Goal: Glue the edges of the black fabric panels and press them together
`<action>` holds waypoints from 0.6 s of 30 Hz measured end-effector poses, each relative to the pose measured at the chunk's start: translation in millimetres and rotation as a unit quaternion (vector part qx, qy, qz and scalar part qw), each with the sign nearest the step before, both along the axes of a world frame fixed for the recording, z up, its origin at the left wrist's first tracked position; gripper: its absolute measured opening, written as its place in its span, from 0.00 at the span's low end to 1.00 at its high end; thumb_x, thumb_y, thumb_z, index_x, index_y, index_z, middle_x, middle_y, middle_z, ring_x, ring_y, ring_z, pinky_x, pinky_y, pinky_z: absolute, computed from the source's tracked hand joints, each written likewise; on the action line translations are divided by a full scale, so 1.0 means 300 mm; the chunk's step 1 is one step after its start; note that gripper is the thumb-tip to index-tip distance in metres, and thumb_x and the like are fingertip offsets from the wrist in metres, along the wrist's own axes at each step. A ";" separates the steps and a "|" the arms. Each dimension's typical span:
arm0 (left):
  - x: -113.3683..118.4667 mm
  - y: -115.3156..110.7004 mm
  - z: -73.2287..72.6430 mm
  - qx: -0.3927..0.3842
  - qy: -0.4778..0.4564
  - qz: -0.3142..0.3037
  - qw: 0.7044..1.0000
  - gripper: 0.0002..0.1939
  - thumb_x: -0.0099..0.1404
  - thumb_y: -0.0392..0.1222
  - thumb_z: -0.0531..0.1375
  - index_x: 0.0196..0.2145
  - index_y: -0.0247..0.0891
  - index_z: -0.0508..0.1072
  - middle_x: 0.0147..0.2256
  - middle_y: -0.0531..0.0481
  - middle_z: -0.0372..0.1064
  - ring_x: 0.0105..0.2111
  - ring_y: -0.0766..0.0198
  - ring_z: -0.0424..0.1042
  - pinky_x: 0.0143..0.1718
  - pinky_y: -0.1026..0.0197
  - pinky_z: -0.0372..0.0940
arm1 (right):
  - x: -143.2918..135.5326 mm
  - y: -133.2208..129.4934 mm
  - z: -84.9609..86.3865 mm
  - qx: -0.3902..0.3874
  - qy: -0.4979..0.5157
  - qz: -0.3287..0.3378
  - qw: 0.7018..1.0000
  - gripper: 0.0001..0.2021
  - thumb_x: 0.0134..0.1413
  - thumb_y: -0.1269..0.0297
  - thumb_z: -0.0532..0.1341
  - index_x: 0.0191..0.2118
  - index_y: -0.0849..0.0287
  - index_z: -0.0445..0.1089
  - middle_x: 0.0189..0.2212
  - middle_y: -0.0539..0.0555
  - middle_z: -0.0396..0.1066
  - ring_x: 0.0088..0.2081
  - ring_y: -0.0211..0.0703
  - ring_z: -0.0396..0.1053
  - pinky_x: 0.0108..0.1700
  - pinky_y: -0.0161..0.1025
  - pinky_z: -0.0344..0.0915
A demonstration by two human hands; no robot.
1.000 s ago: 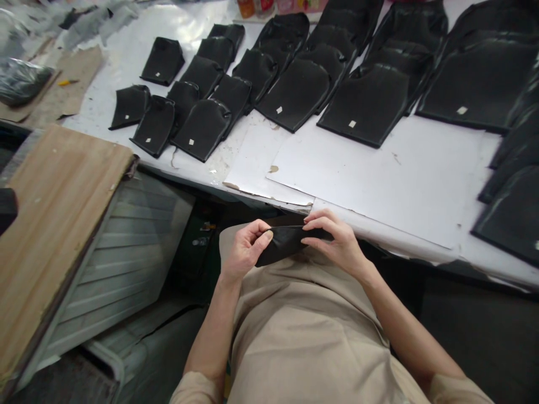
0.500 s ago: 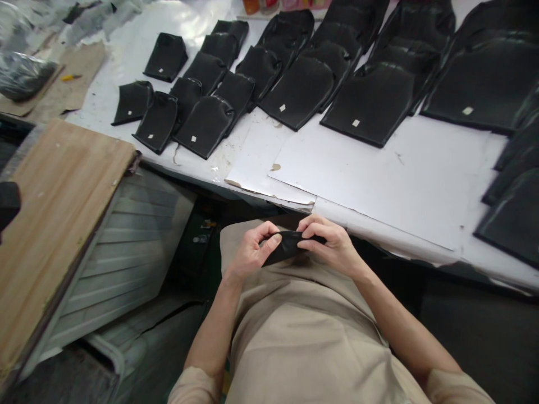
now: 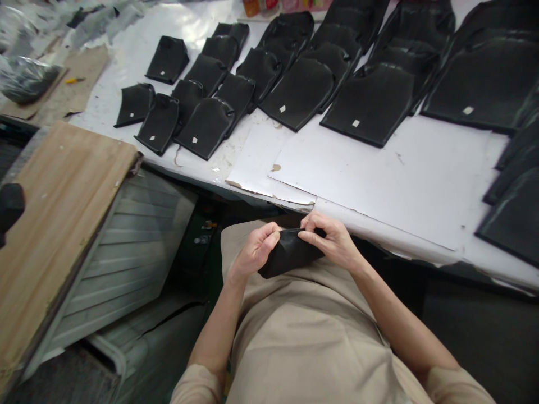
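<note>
Over my lap, in front of the table edge, a black piece [image 3: 290, 253] is stretched between both hands. My left hand [image 3: 257, 247] pinches its upper left edge between thumb and fingers. At the upper right edge, my right hand [image 3: 328, 238] has thumb and fingertips closed on the same piece. Its lower part hangs down against the beige clothing. Beyond the hands, similar black pieces [image 3: 373, 104] lie in overlapping rows on the white-covered table [image 3: 379, 179], several with a small white tag.
A wooden board [image 3: 63, 224] lies at the left, above a pale ribbed panel [image 3: 122, 241]. Clear plastic bags [image 3: 25, 78] and a yellow tool [image 3: 74, 80] are at the upper left. Bottles [image 3: 251, 7] stand at the far edge.
The black piece has opened out, with more of its surface showing below my hands. My right thumb has shifted slightly along the edge. The view has moved a little.
</note>
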State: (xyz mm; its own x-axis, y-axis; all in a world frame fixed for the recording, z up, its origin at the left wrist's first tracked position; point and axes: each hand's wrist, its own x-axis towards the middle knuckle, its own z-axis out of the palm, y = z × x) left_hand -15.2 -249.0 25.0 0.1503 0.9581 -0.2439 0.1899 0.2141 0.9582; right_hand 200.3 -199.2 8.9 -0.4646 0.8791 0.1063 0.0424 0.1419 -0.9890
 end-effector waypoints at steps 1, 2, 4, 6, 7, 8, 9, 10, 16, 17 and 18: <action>-0.001 0.002 0.005 0.005 0.010 -0.004 1.000 0.19 0.73 0.53 0.55 0.29 0.38 0.65 0.27 0.55 0.56 0.27 0.68 0.55 0.28 0.65 0.53 | -0.001 0.000 0.001 -0.002 -0.002 -0.003 1.000 0.16 0.64 0.55 0.64 0.27 0.55 0.64 0.32 0.51 0.70 0.35 0.43 0.67 0.41 0.40 0.64; -0.002 0.004 0.010 0.012 0.020 -0.010 1.000 0.19 0.72 0.54 0.55 0.29 0.38 0.65 0.27 0.55 0.57 0.27 0.68 0.55 0.28 0.65 0.53 | -0.002 0.001 0.002 -0.005 -0.004 -0.005 1.000 0.17 0.64 0.54 0.64 0.27 0.55 0.63 0.31 0.51 0.70 0.34 0.42 0.67 0.40 0.40 0.63; -0.007 0.006 0.019 0.028 0.035 -0.027 0.999 0.19 0.72 0.55 0.57 0.30 0.37 0.67 0.27 0.55 0.58 0.27 0.68 0.56 0.29 0.65 0.53 | 0.002 0.006 0.006 -0.006 -0.009 -0.001 1.000 0.18 0.64 0.53 0.63 0.26 0.56 0.63 0.30 0.51 0.69 0.34 0.42 0.66 0.39 0.39 0.63; -0.014 0.006 0.021 0.032 0.031 -0.034 0.998 0.20 0.72 0.55 0.57 0.30 0.37 0.66 0.27 0.54 0.59 0.27 0.68 0.56 0.29 0.65 0.54 | 0.015 0.018 0.012 -0.005 -0.024 0.024 0.999 0.20 0.65 0.52 0.62 0.25 0.56 0.62 0.30 0.51 0.69 0.33 0.42 0.66 0.38 0.39 0.62; -0.018 0.005 0.020 0.026 0.021 -0.031 0.999 0.20 0.72 0.56 0.57 0.29 0.37 0.66 0.27 0.54 0.58 0.27 0.68 0.56 0.29 0.65 0.53 | 0.026 0.026 0.015 -0.005 -0.035 0.047 0.998 0.20 0.65 0.51 0.62 0.25 0.56 0.62 0.30 0.51 0.69 0.33 0.41 0.65 0.38 0.38 0.61; -0.021 0.004 0.016 0.017 0.007 -0.024 1.000 0.21 0.72 0.56 0.56 0.29 0.37 0.65 0.26 0.55 0.57 0.27 0.68 0.56 0.29 0.65 0.53 | 0.038 0.036 0.019 -0.007 -0.047 0.076 0.996 0.21 0.65 0.51 0.62 0.24 0.57 0.62 0.30 0.51 0.69 0.32 0.41 0.65 0.37 0.38 0.60; -0.024 0.003 0.011 0.007 -0.007 -0.015 1.000 0.21 0.72 0.57 0.56 0.29 0.38 0.64 0.26 0.55 0.56 0.26 0.68 0.55 0.28 0.65 0.52 | 0.052 0.047 0.023 -0.010 -0.056 0.108 0.993 0.21 0.65 0.51 0.62 0.24 0.57 0.62 0.29 0.50 0.68 0.32 0.40 0.64 0.36 0.37 0.60; -0.027 0.001 0.005 0.000 -0.020 -0.007 1.000 0.22 0.72 0.57 0.56 0.28 0.38 0.63 0.25 0.55 0.54 0.25 0.68 0.53 0.27 0.65 0.51 | 0.067 0.058 0.027 -0.013 -0.061 0.139 0.988 0.21 0.64 0.50 0.63 0.24 0.57 0.63 0.29 0.50 0.68 0.31 0.40 0.64 0.35 0.37 0.59; -0.039 -0.007 -0.021 0.000 -0.055 0.019 0.998 0.22 0.73 0.54 0.57 0.27 0.38 0.61 0.24 0.57 0.51 0.24 0.70 0.49 0.25 0.65 0.48 | 0.135 0.092 0.036 -0.020 -0.060 0.189 0.980 0.15 0.61 0.54 0.66 0.30 0.58 0.68 0.37 0.54 0.73 0.39 0.43 0.69 0.42 0.38 0.62; -0.040 -0.008 -0.023 -0.003 -0.057 0.021 0.998 0.22 0.73 0.54 0.57 0.27 0.38 0.61 0.24 0.57 0.51 0.24 0.70 0.49 0.25 0.65 0.47 | 0.138 0.090 0.034 -0.023 -0.062 0.178 0.982 0.14 0.62 0.55 0.66 0.30 0.58 0.69 0.37 0.54 0.73 0.39 0.44 0.70 0.42 0.38 0.62; -0.041 -0.010 -0.024 -0.005 -0.058 0.022 0.998 0.21 0.73 0.54 0.57 0.27 0.38 0.61 0.24 0.57 0.51 0.24 0.70 0.49 0.25 0.65 0.47 | 0.139 0.086 0.031 -0.027 -0.064 0.162 0.984 0.13 0.62 0.56 0.65 0.31 0.57 0.69 0.37 0.53 0.74 0.39 0.43 0.70 0.42 0.38 0.62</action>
